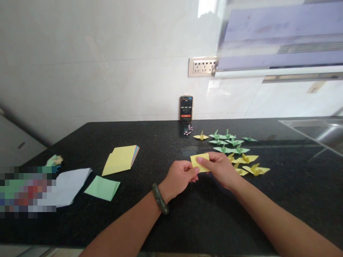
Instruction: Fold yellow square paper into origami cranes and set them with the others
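Observation:
A small folded yellow paper (199, 161) is held between both hands just above the black countertop (187, 221). My left hand (180, 177), with a dark green bangle (160, 198) on the wrist, pinches the paper's lower left edge. My right hand (221, 167) grips its right side, thumb pressed on top. Just right of the hands lie several folded paper cranes, yellow ones (253, 168) near and green ones (227, 141) farther back.
A stack of coloured paper squares, yellow on top (120, 159), lies to the left, with a green folded sheet (103, 188) and a white sheet (70, 185) nearer. A phone showing a timer (185, 108) leans on the wall. A beaded string (188, 130) lies before it. A steel sink (318, 134) sits far right.

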`<control>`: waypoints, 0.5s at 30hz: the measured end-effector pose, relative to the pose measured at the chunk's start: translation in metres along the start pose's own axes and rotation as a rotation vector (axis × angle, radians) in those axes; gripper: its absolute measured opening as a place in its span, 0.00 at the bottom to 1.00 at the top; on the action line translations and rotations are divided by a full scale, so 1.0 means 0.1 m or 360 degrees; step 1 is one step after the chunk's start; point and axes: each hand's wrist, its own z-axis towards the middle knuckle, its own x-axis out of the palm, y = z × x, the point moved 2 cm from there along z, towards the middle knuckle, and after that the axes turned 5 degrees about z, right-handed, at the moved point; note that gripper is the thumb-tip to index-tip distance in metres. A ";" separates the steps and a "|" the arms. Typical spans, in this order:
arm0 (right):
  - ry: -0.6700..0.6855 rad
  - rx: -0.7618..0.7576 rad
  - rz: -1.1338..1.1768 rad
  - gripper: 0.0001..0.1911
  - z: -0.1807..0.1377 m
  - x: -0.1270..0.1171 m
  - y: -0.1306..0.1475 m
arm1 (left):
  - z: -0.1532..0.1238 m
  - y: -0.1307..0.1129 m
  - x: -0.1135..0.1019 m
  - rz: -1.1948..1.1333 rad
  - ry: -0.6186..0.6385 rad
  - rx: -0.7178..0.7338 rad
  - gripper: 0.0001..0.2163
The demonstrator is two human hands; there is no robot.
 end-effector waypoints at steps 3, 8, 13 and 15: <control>-0.0154 -0.0052 0.0026 0.17 0.01 -0.03 0.01 | -0.01 -0.02 -0.01 0.0107 -0.0026 0.0070 0.12; -0.0290 -0.0143 0.0028 0.20 0.05 -0.08 0.03 | 0.00 -0.03 -0.02 0.0140 -0.0053 0.0098 0.12; 0.0073 -0.0021 0.0059 0.18 0.01 0.03 0.02 | 0.04 0.01 -0.03 -0.0106 -0.0243 0.0103 0.12; 0.0191 0.0003 -0.0004 0.17 -0.01 0.08 0.02 | 0.04 0.03 -0.04 -0.0171 -0.0278 0.0112 0.12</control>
